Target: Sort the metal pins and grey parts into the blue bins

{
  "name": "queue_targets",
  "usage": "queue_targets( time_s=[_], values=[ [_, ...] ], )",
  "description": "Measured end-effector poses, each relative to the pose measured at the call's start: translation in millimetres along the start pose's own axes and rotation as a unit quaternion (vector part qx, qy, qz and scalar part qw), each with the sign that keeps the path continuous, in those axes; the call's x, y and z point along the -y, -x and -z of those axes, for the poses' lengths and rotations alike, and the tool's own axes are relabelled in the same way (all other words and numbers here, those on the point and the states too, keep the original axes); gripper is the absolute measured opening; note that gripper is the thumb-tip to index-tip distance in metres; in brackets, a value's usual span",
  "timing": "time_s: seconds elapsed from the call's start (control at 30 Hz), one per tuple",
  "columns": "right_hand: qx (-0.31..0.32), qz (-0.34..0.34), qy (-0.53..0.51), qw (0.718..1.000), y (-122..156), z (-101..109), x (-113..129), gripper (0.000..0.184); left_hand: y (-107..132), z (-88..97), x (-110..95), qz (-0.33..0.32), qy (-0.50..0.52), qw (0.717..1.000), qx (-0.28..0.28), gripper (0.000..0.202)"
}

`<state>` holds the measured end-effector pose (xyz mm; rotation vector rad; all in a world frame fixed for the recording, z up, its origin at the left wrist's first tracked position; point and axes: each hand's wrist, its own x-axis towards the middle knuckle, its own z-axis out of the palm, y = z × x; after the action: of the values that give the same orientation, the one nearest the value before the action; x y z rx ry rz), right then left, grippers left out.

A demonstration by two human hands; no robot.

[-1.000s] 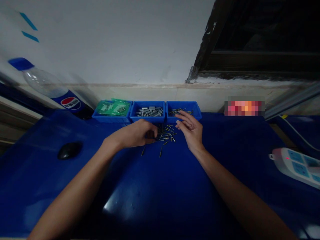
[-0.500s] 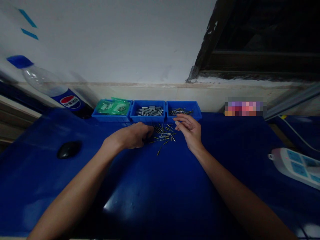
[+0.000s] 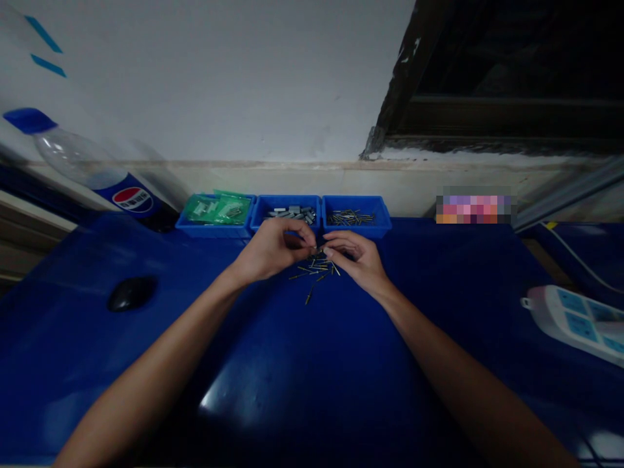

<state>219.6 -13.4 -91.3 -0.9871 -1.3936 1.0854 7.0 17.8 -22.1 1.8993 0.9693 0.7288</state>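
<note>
My left hand (image 3: 272, 250) and my right hand (image 3: 355, 257) meet fingertip to fingertip just above a loose pile of small metal pins (image 3: 316, 270) on the blue table (image 3: 302, 377). Both hands are pinched; a tiny part sits between the fingertips, too small to name. Behind them stand three blue bins: the left bin (image 3: 214, 211) holds green bags, the middle bin (image 3: 286, 214) holds grey metal pieces, and the right bin (image 3: 357, 218) holds thin pins.
A soda bottle (image 3: 88, 172) lies tilted at the back left. A black mouse (image 3: 130, 293) rests on the left of the table. A white power strip (image 3: 575, 322) sits at the right edge. A wall runs behind the bins.
My left hand rose off the pins and moved right. My right hand came left from the bin and closed into a pinch, so the fingertips now meet.
</note>
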Motion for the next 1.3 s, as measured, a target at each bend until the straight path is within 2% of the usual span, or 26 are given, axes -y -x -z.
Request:
queue_targets(
  time_s=[0.13, 0.33, 0.43, 0.5, 0.57, 0.63, 0.7, 0.93, 1.1, 1.2, 1.3],
  values=[
    [0.003, -0.001, -0.011, 1.0, -1, 1, -2, 0.02, -1, -3.2, 4, -0.001, 0.009, 1.0, -0.011, 0.009],
    [0.006, -0.006, -0.033, 0.999, -3, 1, -5, 0.023, -1, -3.4, 7, 0.007, -0.017, 1.0, -0.01, 0.011],
    [-0.066, 0.005, -0.043, 0.997, -4, 1, -7, 0.021, 2, -1.8, 2, 0.001, -0.103, 0.995, 0.0, 0.013],
    [-0.144, 0.017, -0.049, 0.988, -6, 1, -8, 0.022, 5, -2.0, -2, -0.021, -0.141, 0.988, 0.059, 0.015],
    [-0.187, 0.022, -0.051, 0.981, -6, 1, -8, 0.029, 8, -4.4, -7, -0.048, -0.162, 0.974, 0.148, 0.018],
    [-0.184, 0.023, -0.048, 0.981, -5, 1, -8, 0.036, 10, -8.8, -11, -0.058, -0.193, 0.957, 0.21, 0.018],
    [-0.166, 0.024, -0.042, 0.985, -4, 1, -6, 0.038, 12, -13.6, -13, -0.054, -0.23, 0.944, 0.232, 0.018],
    [-0.141, 0.027, -0.037, 0.989, -2, 2, -3, 0.029, 13, -19.2, -12, -0.044, -0.282, 0.928, 0.239, 0.027],
    [-0.133, 0.025, -0.035, 0.99, -3, 2, -5, 0.025, 15, -17.2, -12, -0.045, -0.316, 0.922, 0.221, 0.034],
    [-0.137, 0.022, -0.036, 0.99, -3, 3, -5, 0.024, 14, -12.6, -13, -0.062, -0.283, 0.936, 0.198, 0.039],
    [-0.125, 0.017, -0.038, 0.991, -3, 2, -4, 0.024, 10, -7.0, -13, -0.089, -0.194, 0.969, 0.124, 0.04]
  ],
)
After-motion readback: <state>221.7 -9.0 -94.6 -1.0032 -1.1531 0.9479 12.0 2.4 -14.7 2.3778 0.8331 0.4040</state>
